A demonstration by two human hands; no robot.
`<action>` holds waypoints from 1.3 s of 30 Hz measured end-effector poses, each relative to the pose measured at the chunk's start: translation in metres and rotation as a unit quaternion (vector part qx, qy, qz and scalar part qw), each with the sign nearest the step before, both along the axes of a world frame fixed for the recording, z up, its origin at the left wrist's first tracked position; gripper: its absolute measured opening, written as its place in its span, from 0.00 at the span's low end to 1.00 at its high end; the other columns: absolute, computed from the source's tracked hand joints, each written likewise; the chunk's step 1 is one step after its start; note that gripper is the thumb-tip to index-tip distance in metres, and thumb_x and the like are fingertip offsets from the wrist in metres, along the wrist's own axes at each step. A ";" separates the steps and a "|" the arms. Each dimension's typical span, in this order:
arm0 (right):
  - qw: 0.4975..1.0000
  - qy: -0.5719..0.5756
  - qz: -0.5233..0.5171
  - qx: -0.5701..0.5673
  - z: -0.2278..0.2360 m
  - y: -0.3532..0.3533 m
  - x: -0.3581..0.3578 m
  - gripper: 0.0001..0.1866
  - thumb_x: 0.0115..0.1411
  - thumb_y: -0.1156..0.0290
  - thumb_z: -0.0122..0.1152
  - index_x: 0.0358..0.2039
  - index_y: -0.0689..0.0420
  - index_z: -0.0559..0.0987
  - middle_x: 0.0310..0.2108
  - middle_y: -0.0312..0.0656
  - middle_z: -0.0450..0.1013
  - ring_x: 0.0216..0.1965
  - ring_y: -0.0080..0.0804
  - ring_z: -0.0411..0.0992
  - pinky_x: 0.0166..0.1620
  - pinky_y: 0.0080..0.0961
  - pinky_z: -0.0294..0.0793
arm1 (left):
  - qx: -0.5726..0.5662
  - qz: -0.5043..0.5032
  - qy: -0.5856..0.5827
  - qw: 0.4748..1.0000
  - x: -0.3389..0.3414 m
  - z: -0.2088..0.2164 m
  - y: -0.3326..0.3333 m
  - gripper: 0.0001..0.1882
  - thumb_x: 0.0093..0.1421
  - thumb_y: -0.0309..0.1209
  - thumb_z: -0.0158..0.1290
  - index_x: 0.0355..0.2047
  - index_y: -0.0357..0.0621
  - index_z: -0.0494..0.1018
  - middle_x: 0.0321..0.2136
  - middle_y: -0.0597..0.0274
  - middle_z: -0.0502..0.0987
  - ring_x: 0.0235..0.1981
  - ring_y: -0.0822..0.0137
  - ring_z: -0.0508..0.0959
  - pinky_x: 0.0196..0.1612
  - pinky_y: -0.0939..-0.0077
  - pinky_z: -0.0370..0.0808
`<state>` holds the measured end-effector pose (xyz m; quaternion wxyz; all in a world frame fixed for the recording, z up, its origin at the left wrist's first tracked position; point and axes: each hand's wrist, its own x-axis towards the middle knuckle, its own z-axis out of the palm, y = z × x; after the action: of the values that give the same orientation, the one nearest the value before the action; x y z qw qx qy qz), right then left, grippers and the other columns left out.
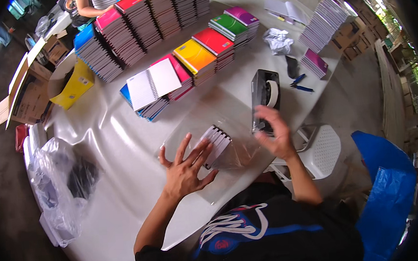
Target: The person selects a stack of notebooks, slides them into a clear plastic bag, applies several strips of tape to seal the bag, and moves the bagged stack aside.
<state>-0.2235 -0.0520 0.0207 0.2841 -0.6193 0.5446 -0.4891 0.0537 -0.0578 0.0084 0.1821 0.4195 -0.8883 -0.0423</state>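
My left hand (185, 170) lies with fingers spread on a clear plastic sheet or bag (194, 129). Its fingertips touch a small stack of white pieces with black edges (217, 144), which lies on or under the plastic; I cannot tell which. Over the near end of a black tape dispenser (265, 79), my right hand (279, 137) is raised and slightly blurred. Its thumb and fingers are apart, with no object visible between them. A roll of pale tape (273, 93) sits in the dispenser.
Stacks of coloured spiral notebooks (194, 53) stand across the table (126, 196), one lying open (153, 83). Beyond the dispenser are blue-handled pliers (301, 84) and crumpled paper (278, 40). Clear plastic wrap (59, 186) lies left. A white stool (321, 151) stands right; another person's hand (92, 12) is behind.
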 end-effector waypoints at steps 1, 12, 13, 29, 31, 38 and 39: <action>0.988 -0.042 -0.146 0.012 -0.011 0.005 -0.018 0.16 0.54 0.66 0.63 0.43 0.55 0.76 0.42 0.38 0.72 0.49 0.30 0.67 0.51 0.25 0.65 | 0.008 -0.001 0.008 1.000 -0.003 -0.001 -0.001 0.35 0.45 0.54 0.57 0.55 0.63 0.68 0.55 0.78 0.68 0.65 0.60 0.52 0.59 0.41 0.21; 0.817 -0.471 -0.202 0.262 -0.042 0.014 -0.051 0.10 0.56 0.58 0.62 0.34 0.47 0.79 0.45 0.27 0.71 0.40 0.22 0.65 0.39 0.32 0.63 | 0.029 0.014 0.015 0.999 -0.006 0.005 0.002 0.40 0.36 0.48 0.62 0.55 0.68 0.67 0.56 0.79 0.67 0.66 0.59 0.50 0.59 0.38 0.22; 0.839 -0.437 -0.188 0.266 -0.042 0.019 -0.048 0.09 0.56 0.58 0.62 0.33 0.48 0.79 0.47 0.27 0.70 0.42 0.23 0.64 0.40 0.34 0.63 | 0.027 0.015 0.010 0.999 -0.004 0.005 0.003 0.40 0.37 0.49 0.61 0.56 0.67 0.66 0.57 0.79 0.66 0.66 0.60 0.49 0.58 0.37 0.23; 0.889 0.088 0.374 0.251 0.059 -0.055 0.056 0.50 0.49 0.70 0.66 0.66 0.49 0.45 0.20 0.41 0.75 0.18 0.25 0.71 0.25 0.22 0.70 | 0.125 -0.010 -0.076 0.989 0.006 0.018 0.007 0.47 0.32 0.49 0.65 0.57 0.86 0.59 0.65 0.76 0.50 0.66 0.41 0.32 0.55 0.27 0.23; 0.869 0.156 0.390 0.262 0.062 -0.070 0.076 0.50 0.48 0.71 0.65 0.66 0.47 0.45 0.21 0.44 0.75 0.20 0.30 0.72 0.30 0.28 0.72 | 0.144 -0.014 -0.086 0.986 0.002 0.022 0.004 0.47 0.33 0.48 0.65 0.57 0.86 0.60 0.66 0.74 0.48 0.66 0.40 0.31 0.55 0.26 0.23; 0.842 0.417 0.259 0.222 0.067 -0.085 0.073 0.43 0.45 0.71 0.65 0.62 0.46 0.57 0.35 0.47 0.75 0.36 0.42 0.74 0.43 0.36 0.72 | 0.160 0.000 -0.084 0.983 -0.001 0.032 0.004 0.44 0.34 0.46 0.65 0.56 0.86 0.62 0.66 0.69 0.49 0.66 0.40 0.32 0.56 0.28 0.24; 0.853 0.352 0.334 0.190 0.055 -0.092 0.051 0.41 0.45 0.71 0.66 0.60 0.46 0.61 0.40 0.47 0.73 0.41 0.41 0.72 0.45 0.35 0.71 | 0.121 0.018 -0.063 0.990 0.001 0.023 0.007 0.42 0.36 0.45 0.64 0.56 0.86 0.62 0.66 0.69 0.49 0.66 0.41 0.34 0.56 0.28 0.25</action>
<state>-0.1723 -0.1435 0.0753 0.3314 -0.8289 0.4507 -0.0010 0.0546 -0.0507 0.0316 0.0742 0.4561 -0.8787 -0.1198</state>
